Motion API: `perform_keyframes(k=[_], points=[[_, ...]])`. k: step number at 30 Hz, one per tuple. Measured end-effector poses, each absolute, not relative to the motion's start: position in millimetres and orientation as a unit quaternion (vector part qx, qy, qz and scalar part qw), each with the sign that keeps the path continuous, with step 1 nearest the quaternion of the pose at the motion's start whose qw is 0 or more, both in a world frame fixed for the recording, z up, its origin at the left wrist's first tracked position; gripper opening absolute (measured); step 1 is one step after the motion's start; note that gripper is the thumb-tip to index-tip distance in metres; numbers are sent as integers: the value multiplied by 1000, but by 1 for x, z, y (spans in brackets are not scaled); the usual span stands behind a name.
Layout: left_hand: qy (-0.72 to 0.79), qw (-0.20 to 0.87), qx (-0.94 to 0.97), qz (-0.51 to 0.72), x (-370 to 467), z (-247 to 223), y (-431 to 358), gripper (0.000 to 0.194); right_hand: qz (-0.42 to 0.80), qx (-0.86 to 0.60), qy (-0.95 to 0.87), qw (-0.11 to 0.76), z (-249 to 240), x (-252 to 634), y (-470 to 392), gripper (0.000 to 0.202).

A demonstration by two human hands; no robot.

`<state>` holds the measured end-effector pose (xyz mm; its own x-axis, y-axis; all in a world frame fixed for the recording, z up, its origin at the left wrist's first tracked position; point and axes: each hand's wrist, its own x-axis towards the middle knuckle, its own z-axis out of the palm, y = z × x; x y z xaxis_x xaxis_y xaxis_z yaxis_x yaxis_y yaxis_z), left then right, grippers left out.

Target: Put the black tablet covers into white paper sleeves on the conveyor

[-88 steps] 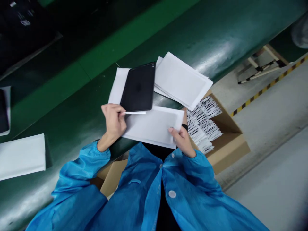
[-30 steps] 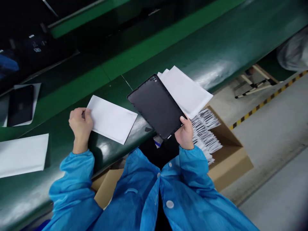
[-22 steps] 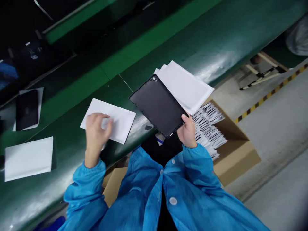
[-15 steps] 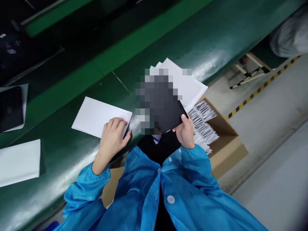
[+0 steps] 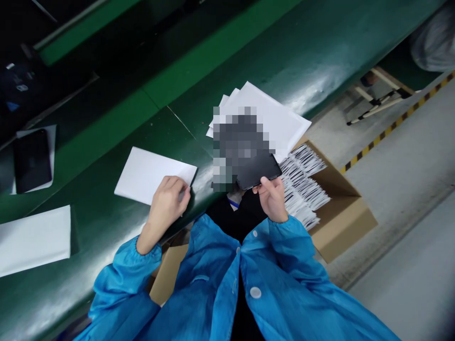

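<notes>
My right hand (image 5: 272, 196) grips the near edge of a black flat device (image 5: 258, 173), thumb on top; much of the device's far part is pixelated. Behind it lie several overlapping white envelopes (image 5: 277, 116) on the green bench (image 5: 167, 123). My left hand (image 5: 169, 199) rests at the right end of a white envelope (image 5: 149, 173), its fingers curled in; whether they pinch the envelope's edge or something small is hidden.
At the right, an open cardboard box (image 5: 341, 227) holds many upright white sleeves. On the far left are another dark device (image 5: 32, 161) on white paper and a white packet (image 5: 39, 239). A folding stool (image 5: 382, 97) stands beyond.
The fingers of my left hand have curled in more, with the thumb drawn toward them. My right hand has tilted the black device somewhat. The whole view has shifted slightly.
</notes>
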<state>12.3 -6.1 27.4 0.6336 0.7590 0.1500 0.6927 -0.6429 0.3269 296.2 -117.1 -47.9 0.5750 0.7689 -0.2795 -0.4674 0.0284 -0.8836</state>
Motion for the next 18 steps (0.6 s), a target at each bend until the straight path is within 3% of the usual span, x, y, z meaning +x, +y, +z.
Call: perform_keyframes(k=[6,18], points=[[478,264,825,147,13,37,0,21,459,-522,-143,705,-52,289,-117,60],[487,315,802,141,14,36,3,25,476,-529,-159,684,-59,294,-121,48]])
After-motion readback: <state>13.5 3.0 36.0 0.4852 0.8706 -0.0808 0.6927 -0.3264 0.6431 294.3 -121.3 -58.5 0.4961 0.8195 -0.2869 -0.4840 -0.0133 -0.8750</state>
